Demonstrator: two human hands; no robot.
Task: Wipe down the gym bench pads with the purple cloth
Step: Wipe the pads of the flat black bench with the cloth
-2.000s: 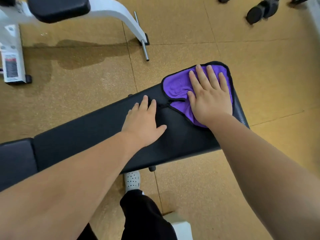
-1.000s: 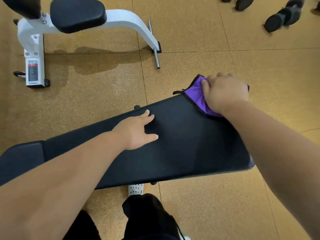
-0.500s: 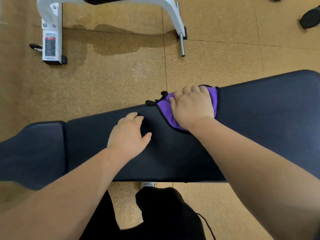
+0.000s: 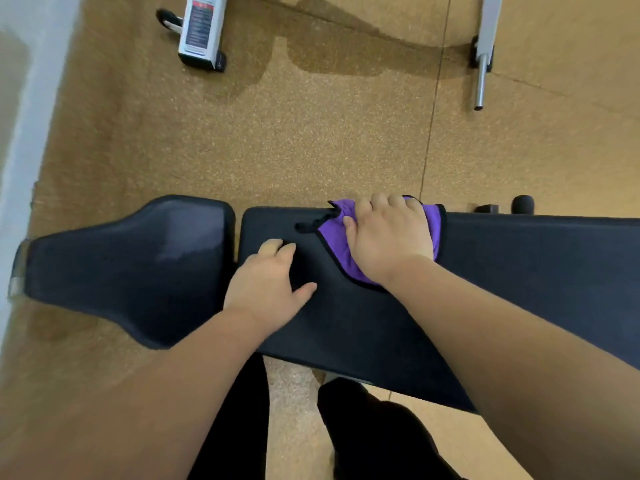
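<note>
A long black bench pad (image 4: 519, 271) runs across the view, with a shorter tapered seat pad (image 4: 138, 265) to its left across a narrow gap. The purple cloth (image 4: 334, 242), edged in black, lies bunched on the far edge of the long pad near its left end. My right hand (image 4: 388, 240) presses down on the cloth, fingers curled over the pad's far edge. My left hand (image 4: 266, 289) rests flat on the long pad beside the gap, fingers apart, holding nothing.
The floor is tan speckled rubber tiles (image 4: 311, 140). A white machine frame foot with a label (image 4: 201, 29) stands at the far left, and a white leg with a chrome peg (image 4: 481, 74) at the far right. My dark-trousered legs (image 4: 374, 434) are below the bench.
My right hand has slid the cloth leftward along the long pad's far edge, from its right end toward the seat gap. My left hand stayed flat on the pad, and my view shifted left.
</note>
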